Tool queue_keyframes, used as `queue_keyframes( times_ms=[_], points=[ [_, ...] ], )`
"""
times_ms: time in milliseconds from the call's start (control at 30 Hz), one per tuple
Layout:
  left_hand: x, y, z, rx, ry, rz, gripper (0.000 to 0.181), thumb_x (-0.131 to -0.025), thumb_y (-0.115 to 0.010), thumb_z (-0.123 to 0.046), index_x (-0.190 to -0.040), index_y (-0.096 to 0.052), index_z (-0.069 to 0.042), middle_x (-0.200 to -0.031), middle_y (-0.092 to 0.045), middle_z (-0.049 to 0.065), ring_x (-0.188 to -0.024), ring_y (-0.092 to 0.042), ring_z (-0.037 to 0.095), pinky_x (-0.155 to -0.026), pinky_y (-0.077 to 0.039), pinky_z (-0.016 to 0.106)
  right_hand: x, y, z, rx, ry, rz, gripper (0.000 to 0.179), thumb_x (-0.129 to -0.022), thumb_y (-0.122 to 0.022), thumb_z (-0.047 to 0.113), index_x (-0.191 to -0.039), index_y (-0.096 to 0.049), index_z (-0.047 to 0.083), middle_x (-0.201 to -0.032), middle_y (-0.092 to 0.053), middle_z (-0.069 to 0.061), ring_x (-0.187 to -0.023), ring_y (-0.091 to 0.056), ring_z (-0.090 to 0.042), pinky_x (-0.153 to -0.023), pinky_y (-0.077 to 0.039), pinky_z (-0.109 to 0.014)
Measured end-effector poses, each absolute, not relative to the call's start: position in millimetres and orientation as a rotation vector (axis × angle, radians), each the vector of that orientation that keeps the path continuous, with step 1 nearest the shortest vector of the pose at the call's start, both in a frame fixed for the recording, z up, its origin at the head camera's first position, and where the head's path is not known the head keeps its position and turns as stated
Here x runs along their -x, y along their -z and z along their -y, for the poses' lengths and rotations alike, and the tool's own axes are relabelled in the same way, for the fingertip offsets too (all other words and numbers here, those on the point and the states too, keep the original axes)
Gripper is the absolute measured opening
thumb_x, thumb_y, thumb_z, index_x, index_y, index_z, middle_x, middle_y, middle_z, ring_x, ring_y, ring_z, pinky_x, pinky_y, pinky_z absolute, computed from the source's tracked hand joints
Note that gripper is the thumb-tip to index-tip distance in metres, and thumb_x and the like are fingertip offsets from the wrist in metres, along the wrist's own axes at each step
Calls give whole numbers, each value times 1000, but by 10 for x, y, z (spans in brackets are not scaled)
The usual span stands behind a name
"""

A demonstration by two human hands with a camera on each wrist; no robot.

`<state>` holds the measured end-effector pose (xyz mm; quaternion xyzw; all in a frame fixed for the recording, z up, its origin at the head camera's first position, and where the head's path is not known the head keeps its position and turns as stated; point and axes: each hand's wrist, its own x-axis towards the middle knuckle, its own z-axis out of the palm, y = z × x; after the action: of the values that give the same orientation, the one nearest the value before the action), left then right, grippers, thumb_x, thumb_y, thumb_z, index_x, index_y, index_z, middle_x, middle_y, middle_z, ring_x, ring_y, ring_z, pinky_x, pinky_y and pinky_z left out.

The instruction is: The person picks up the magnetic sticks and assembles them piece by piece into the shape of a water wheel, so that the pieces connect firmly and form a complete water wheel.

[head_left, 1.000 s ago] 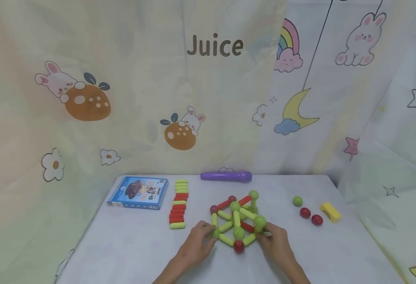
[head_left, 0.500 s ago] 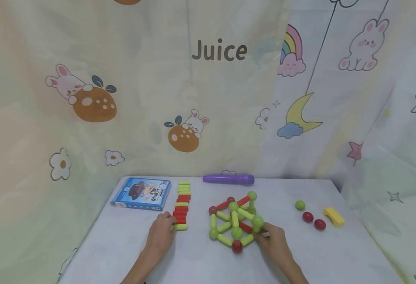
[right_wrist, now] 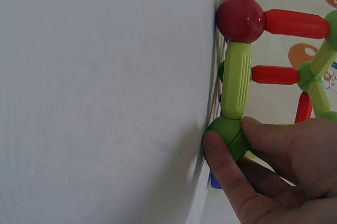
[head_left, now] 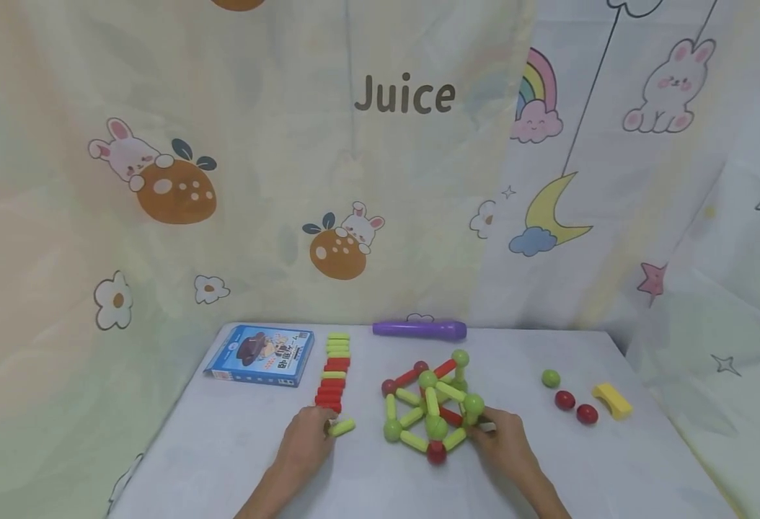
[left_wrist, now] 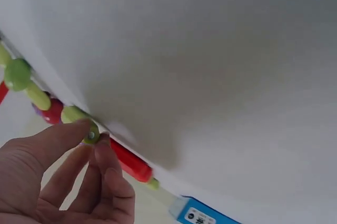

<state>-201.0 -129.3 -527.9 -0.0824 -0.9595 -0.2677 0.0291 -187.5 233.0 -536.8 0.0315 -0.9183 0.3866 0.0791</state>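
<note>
Between thumb and fingertips my left hand (head_left: 305,438) pinches a light green rod (head_left: 342,427), just in front of a column of red and green rods (head_left: 332,384). The left wrist view shows the round end of that green rod (left_wrist: 90,135) facing the camera. A structure of rods and balls (head_left: 412,417) stands at the middle of the table. At its right side, my right hand (head_left: 506,443) holds a green ball; the right wrist view shows thumb and fingers around this green ball (right_wrist: 230,135), joined to a green rod (right_wrist: 237,79) and a red ball (right_wrist: 240,19).
A blue box (head_left: 263,355) lies at the back left, and a purple microphone (head_left: 420,330) lies along the back edge. To the right are a loose green ball (head_left: 551,378), two red balls (head_left: 564,400) and a yellow arch block (head_left: 611,401).
My left hand has left the structure, gone left to the column of rods and drawn the nearest green rod toward the right. The right hand stays on the structure.
</note>
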Motion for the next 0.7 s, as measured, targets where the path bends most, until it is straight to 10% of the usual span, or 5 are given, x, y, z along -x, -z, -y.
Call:
queue_keyframes(
  times_ms=[700],
  points=[
    [2054,4900,413,490,1358,2535,20,-93,-84,-5,-113,-84,-8,-90,-71,-7,-86,-66,21,-70,-52,22,1872,5369,-2353,-89,-1171,2747,23,-85,-87,-1,-104,-81,11,-103,-82,-7,-106,-76,-33,-79,-66,-40]
  ],
)
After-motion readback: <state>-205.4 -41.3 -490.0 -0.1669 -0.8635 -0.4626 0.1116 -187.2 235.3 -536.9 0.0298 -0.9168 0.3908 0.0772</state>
